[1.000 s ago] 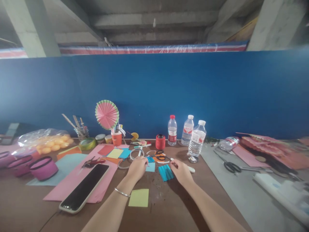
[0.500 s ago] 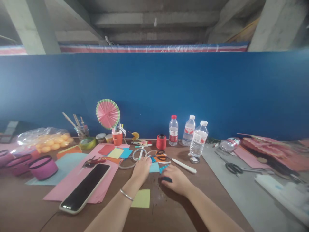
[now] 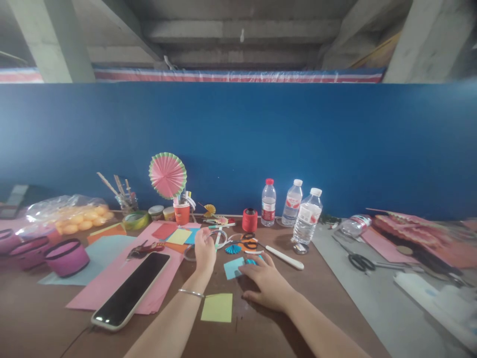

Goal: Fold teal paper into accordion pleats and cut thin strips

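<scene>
My left hand (image 3: pixel 205 252) is raised beside the white rings (image 3: pixel 219 239), its fingers apart and nothing visible in it. My right hand (image 3: pixel 265 282) rests with spread fingers at the right edge of a light blue paper square (image 3: pixel 232 268). Under its fingertips shows a bit of blue folded paper (image 3: pixel 253 260). A small blue pleated fan (image 3: pixel 233 249) lies just behind the square. Orange-handled scissors (image 3: pixel 249 242) are behind my right hand, and a white-handled tool (image 3: pixel 285 257) is to its right. A yellow paper square (image 3: pixel 216 308) lies between my forearms.
A phone (image 3: pixel 131 291) lies on pink paper (image 3: pixel 84 299) at the left, near purple bands (image 3: pixel 67 258). Water bottles (image 3: pixel 307 216) and a red spool (image 3: pixel 249 220) stand at the back. A pink fan (image 3: pixel 167 175) rises from a red cup (image 3: pixel 182 214).
My left hand has moved left, away from the blue papers. My right hand has shifted slightly left over the light blue square, which now lies nearer and tilted. The pleated fan is uncovered.
</scene>
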Available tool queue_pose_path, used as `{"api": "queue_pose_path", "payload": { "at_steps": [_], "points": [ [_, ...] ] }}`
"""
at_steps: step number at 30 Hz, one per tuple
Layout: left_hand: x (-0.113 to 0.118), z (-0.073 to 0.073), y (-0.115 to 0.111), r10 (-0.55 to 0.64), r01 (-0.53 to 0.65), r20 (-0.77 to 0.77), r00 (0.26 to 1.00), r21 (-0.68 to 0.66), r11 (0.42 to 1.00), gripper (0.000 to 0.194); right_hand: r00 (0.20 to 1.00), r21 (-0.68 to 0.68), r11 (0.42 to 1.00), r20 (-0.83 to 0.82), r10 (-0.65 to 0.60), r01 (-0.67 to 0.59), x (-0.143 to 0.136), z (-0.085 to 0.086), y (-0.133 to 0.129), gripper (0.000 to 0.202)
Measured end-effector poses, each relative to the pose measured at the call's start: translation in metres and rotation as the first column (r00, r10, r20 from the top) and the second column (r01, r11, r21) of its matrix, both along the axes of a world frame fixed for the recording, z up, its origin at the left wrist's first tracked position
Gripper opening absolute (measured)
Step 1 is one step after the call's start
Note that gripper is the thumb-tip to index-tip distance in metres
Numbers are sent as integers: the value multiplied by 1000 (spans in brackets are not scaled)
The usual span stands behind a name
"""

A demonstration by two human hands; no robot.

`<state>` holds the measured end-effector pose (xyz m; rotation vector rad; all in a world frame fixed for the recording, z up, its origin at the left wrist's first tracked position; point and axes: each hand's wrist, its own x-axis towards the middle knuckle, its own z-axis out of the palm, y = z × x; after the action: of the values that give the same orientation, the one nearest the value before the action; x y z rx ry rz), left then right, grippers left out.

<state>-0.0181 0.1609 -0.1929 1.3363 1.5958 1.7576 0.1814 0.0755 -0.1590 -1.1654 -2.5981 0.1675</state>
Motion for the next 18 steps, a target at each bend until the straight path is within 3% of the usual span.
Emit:
{"api": "queue_pose_path", "payload": {
  "at_steps": [3,5,8,11,13,18],
  "points": [
    [-1,6,-4,74,-64,-205,976,59,996,30,999,-6,999,-30,31,-32,1,3,1,38],
    [4,11,-10,4,29,-317,948,98,995,23,999,-8,999,-27,36,-36,1,1,3,26],
    [16,17,-21,-303,346,-435,848,21,938,21,999,-15,999,-17,33,-33,3,-4,6,14],
    [27,19,-30,-573,603,-503,647,-124,788,25,999,-14,1000,-26,28,-28,6,-9,10,8],
    [31,20,-35,-640,653,-511,573,-186,734,27,998,6,1000,-63,22,-21,9,-10,12,4],
    [32,21,-37,-638,645,-566,523,-227,730,22,978,47,992,-182,-104,114,17,-10,16,14]
  ]
}}
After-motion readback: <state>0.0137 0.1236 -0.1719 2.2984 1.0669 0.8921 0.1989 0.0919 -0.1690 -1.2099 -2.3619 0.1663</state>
